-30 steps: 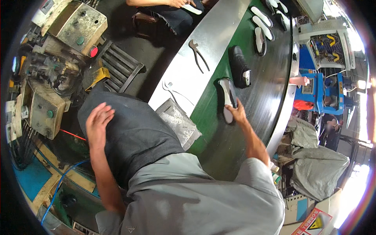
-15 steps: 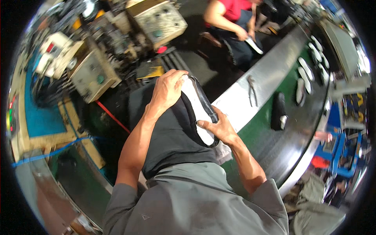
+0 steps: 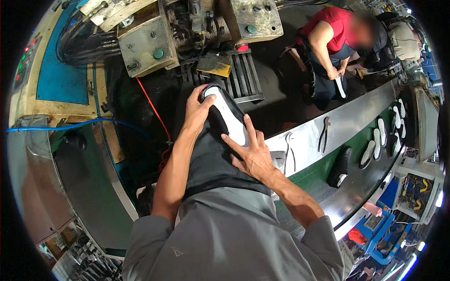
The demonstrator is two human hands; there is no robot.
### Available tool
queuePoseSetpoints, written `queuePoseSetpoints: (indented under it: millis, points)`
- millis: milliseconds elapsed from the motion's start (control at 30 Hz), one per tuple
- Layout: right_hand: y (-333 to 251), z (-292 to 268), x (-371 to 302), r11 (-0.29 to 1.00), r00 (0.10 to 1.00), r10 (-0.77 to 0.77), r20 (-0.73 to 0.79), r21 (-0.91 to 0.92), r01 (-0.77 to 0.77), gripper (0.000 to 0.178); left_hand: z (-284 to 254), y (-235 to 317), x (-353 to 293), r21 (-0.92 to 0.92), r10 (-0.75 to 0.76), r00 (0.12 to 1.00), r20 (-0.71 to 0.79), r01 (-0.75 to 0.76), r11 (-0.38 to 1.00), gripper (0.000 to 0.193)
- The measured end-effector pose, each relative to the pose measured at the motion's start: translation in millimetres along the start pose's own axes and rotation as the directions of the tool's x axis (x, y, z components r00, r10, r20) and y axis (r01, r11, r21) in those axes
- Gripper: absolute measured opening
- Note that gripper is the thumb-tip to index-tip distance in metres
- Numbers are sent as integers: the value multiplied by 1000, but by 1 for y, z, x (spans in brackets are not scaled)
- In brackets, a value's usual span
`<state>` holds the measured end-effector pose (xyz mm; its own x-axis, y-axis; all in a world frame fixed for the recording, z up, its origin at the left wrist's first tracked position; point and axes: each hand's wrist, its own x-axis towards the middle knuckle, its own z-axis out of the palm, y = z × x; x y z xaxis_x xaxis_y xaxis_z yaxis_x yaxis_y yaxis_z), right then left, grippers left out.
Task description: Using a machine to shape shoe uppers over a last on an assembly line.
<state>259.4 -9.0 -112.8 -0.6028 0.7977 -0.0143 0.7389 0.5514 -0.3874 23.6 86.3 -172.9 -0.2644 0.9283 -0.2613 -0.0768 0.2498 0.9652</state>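
Head view: a black shoe with a white bottom is lying sole-up over the dark-trousered lap, mid-frame. The left hand is gripping its upper end, thumb on the white; the right hand is spreading wide over its lower end. It is probably weighing little, bottom stiff, sides softer, both ends offering good hold. A metal ledge is bordering the right side; dark floor is leaving room above.

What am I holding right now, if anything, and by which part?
A black shoe, white face up: your left hand grips its far end; your right hand spreads over its near part, grip unclear.
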Motion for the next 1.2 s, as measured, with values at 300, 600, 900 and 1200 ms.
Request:
queuePoseSetpoints:
  millis: [300,600,900,1200]
  points:
    - [19,-27,8,985,997,13,82,172,-27,73,-14,5,29,430,205,961,184,-266,863,38]
    - [17,-24,12,997,987,10,161,-77,3,91,-12,1,55,573,346,902,256,-430,698,19]
    - [43,-29,22,995,990,-53,129,96,41,82,-14,10,58,534,316,917,245,-400,745,22]
    - [45,-53,27,949,987,152,57,270,-162,72,-50,-37,152,347,75,996,57,-90,934,58]
